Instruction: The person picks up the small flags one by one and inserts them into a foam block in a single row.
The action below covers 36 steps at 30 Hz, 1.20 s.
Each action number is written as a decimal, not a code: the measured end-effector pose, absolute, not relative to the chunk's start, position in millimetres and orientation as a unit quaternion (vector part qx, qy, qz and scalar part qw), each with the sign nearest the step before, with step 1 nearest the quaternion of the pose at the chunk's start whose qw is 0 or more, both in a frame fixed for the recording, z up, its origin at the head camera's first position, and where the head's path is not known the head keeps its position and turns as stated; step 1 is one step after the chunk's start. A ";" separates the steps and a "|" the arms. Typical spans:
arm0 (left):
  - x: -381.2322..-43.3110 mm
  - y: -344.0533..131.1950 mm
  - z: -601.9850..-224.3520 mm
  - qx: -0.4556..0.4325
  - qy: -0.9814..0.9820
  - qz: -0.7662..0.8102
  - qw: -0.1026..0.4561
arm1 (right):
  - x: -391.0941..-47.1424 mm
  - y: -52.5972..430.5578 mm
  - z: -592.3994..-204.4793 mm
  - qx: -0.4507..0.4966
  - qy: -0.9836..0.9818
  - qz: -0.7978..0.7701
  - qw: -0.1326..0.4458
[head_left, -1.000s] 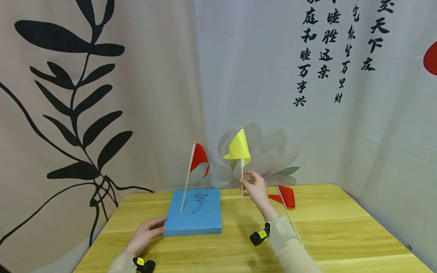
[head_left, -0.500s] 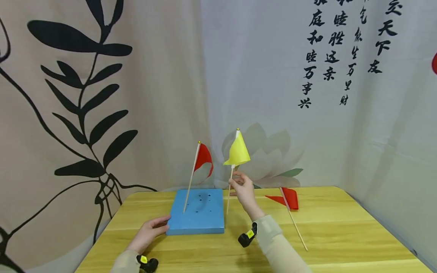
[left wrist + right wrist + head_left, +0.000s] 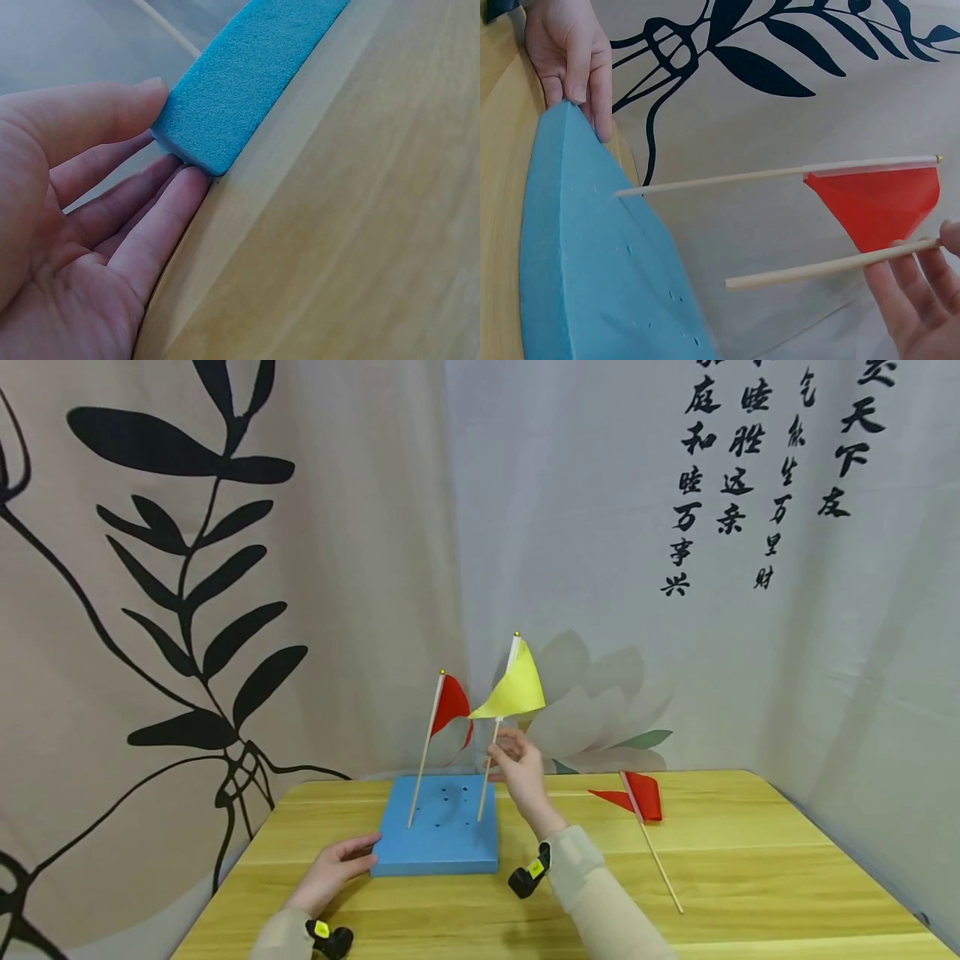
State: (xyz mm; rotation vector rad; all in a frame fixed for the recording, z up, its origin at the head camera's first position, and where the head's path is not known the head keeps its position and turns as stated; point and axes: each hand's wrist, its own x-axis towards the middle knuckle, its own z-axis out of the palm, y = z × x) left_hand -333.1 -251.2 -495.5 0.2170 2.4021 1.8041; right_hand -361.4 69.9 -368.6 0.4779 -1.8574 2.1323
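My right hand (image 3: pixel 520 770) pinches the wooden stick of a yellow flag (image 3: pixel 513 687) between thumb and fingers. In the right wrist view, the stick's lower end (image 3: pixel 739 283) is in the air, apart from the board. A blue foam board (image 3: pixel 431 852) with small holes lies on the table. Standing in its left part, slightly tilted, is a red flag (image 3: pixel 447 704). At the board's left side is my left hand (image 3: pixel 337 870), its fairly straight fingers and thumb touching the near corner, as the blue board edge (image 3: pixel 240 90) shows in the left wrist view.
Another red flag (image 3: pixel 643 797) lies on the wooden table (image 3: pixel 735 852) to the right, its stick pointing toward me. Behind the table hangs a light curtain (image 3: pixel 375 568) with a dark plant print and lettering. Both wrists carry small black cameras (image 3: pixel 528 871).
My right hand has brought the yellow flag left, from beside the board to above its right part, and the stick now leans. The left hand has stayed at the board.
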 end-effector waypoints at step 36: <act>-333.5 -251.7 -494.9 0.074 0.794 0.600 0.065 | -373.7 6.1 -365.2 0.165 -0.606 0.771 0.105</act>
